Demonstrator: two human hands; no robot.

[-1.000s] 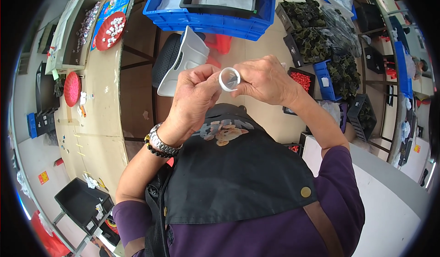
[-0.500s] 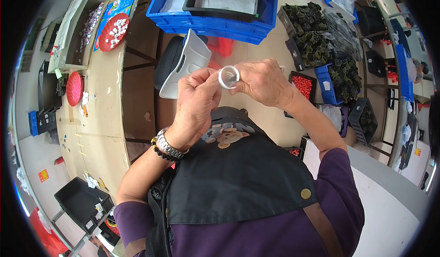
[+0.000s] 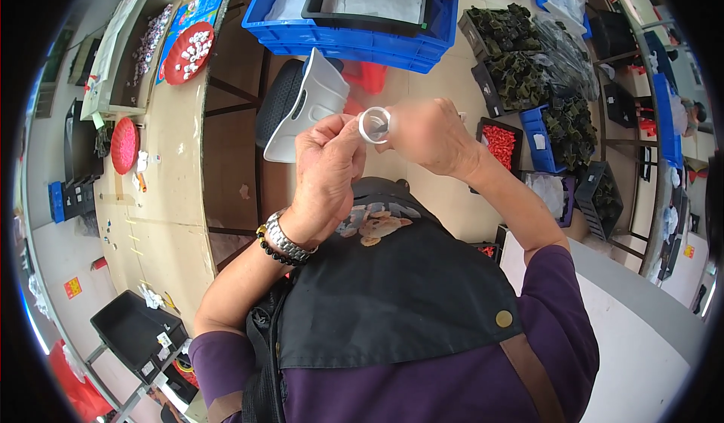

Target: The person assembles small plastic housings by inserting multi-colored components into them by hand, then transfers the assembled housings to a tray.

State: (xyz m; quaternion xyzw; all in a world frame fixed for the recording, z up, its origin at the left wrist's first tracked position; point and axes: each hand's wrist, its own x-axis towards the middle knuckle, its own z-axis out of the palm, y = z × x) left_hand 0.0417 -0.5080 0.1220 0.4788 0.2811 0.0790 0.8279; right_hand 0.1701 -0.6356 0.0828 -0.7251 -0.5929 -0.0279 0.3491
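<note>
In front of my chest, both hands meet at a small white ring (image 3: 365, 126) with a hollow, partly see-through middle. My left hand (image 3: 326, 159), below a metal watch and a beaded bracelet, is closed, thumb and forefinger pinching the ring's left edge. My right hand (image 3: 431, 138) is closed against the ring's right side; its fingers are partly blurred and their tips are hidden. Whether the ring is a roll of tape or a plastic part, I cannot tell.
Left, a workbench (image 3: 162, 196) bears a red bowl (image 3: 175, 67) of small white parts and another red bowl (image 3: 124, 140). Ahead stand a grey-and-white chair (image 3: 308, 110) and stacked blue crates (image 3: 354, 42). Crates of dark parts (image 3: 513, 79) and a tray of red pieces (image 3: 498, 142) lie right.
The ring has tilted slightly and shifted a little left. My right hand is now blurred near the fingers; both hands stay at the ring.
</note>
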